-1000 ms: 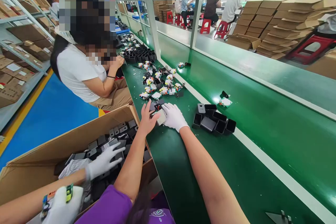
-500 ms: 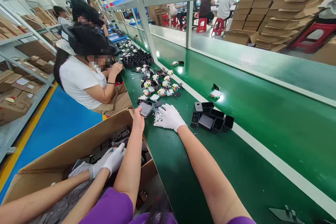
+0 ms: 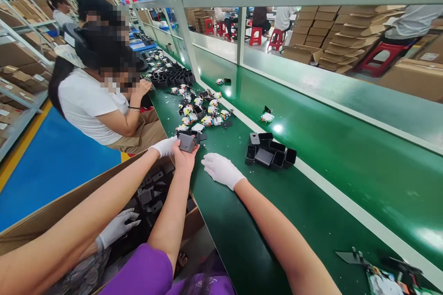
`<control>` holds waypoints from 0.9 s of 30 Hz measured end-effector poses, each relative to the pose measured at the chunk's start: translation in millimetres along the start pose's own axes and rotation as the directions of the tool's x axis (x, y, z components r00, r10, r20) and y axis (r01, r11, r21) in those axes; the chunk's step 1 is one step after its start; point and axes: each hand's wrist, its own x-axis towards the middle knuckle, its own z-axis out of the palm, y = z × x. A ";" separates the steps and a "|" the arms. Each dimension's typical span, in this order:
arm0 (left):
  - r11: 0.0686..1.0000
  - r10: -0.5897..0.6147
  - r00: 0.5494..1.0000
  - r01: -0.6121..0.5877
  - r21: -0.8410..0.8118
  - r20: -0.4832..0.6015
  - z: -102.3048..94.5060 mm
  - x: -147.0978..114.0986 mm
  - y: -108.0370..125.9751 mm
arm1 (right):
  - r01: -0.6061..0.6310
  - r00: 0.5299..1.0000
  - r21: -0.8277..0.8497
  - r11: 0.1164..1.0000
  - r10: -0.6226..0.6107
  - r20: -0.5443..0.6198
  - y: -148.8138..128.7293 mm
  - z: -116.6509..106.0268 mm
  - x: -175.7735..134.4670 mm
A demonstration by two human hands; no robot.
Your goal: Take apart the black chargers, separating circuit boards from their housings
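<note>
My bare left hand (image 3: 185,159) is closed around a dark grey box-shaped plastic casing (image 3: 187,143), at the table's left edge. My right hand (image 3: 222,169), in a white glove, lies palm down on the green table (image 3: 238,221), fingers fairly flat and holding nothing that I can see. A few white scraps show near its fingertips; what is under the palm is hidden. Beyond my hands lies a pile of small circuit boards with white and yellow parts (image 3: 207,120). Right of my right hand stands a cluster of black open casings (image 3: 278,159).
A co-worker's gloved hand (image 3: 165,146) reaches in beside my left hand; another gloved hand (image 3: 119,229) is in the cardboard box (image 3: 69,197) of dark parts. Another person (image 3: 92,97) sits farther along. A metal shelf post (image 3: 182,23) rises from the table.
My right hand has slid back towards me, and the white scrap heap is no longer visible. The casing in my left hand has turned. A co-worker's hand has risen from the box beside it.
</note>
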 end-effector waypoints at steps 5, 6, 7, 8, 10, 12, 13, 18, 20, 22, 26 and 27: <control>0.999 -0.037 0.989 0.036 0.013 0.145 8.9 -27.6 -9.2 | -0.085 0.996 -0.016 0.996 0.084 -0.043 -11.2 -14.4 -88.1; 0.999 -0.043 0.983 0.041 0.017 0.178 10.2 -33.5 -9.3 | -0.109 0.993 -0.019 0.994 0.108 -0.051 -14.1 -17.6 -105.8; 0.999 -0.050 0.976 0.047 0.022 0.210 11.4 -39.3 -9.2 | -0.134 0.989 -0.023 0.991 0.133 -0.060 -16.9 -20.6 -122.9; 0.998 -0.057 0.969 0.052 0.028 0.239 12.4 -44.8 -9.4 | -0.158 0.985 -0.029 0.987 0.156 -0.067 -19.5 -23.5 -138.9; 0.997 -0.073 0.956 0.063 0.044 0.283 13.9 -55.1 -11.0 | -0.208 0.975 -0.036 0.978 0.204 -0.083 -23.3 -28.8 -166.5; 0.995 -0.091 0.947 0.077 0.057 0.308 14.2 -63.9 -14.6 | -0.243 0.966 -0.007 0.970 0.241 -0.090 -25.2 -33.6 -186.7; 0.995 -0.099 0.944 0.084 0.060 0.315 13.9 -67.7 -16.7 | -0.265 0.959 0.020 0.964 0.265 -0.095 -25.7 -35.8 -193.6; 0.997 -0.082 0.960 0.082 0.011 0.267 5.9 -76.7 -20.3 | -0.464 0.879 0.073 0.883 0.469 -0.087 -30.7 -39.9 -197.5; 0.998 -0.056 0.974 0.061 -0.017 0.221 -0.3 -75.3 -16.5 | -0.511 0.857 0.050 0.858 0.513 -0.043 -34.2 -36.5 -185.9; 0.998 -0.024 0.985 0.032 -0.045 0.173 -7.2 -72.5 -11.0 | -0.536 0.843 0.041 0.843 0.537 -0.019 -35.9 -31.5 -167.5; 0.994 0.048 0.995 -0.039 -0.103 0.087 -18.9 -68.8 0.9 | -0.506 0.861 0.055 0.861 0.508 -0.019 -28.5 -21.6 -114.3; 0.992 0.063 0.996 -0.055 -0.109 0.070 -21.3 -69.1 3.4 | -0.495 0.868 0.055 0.867 0.496 -0.023 -24.8 -19.3 -99.1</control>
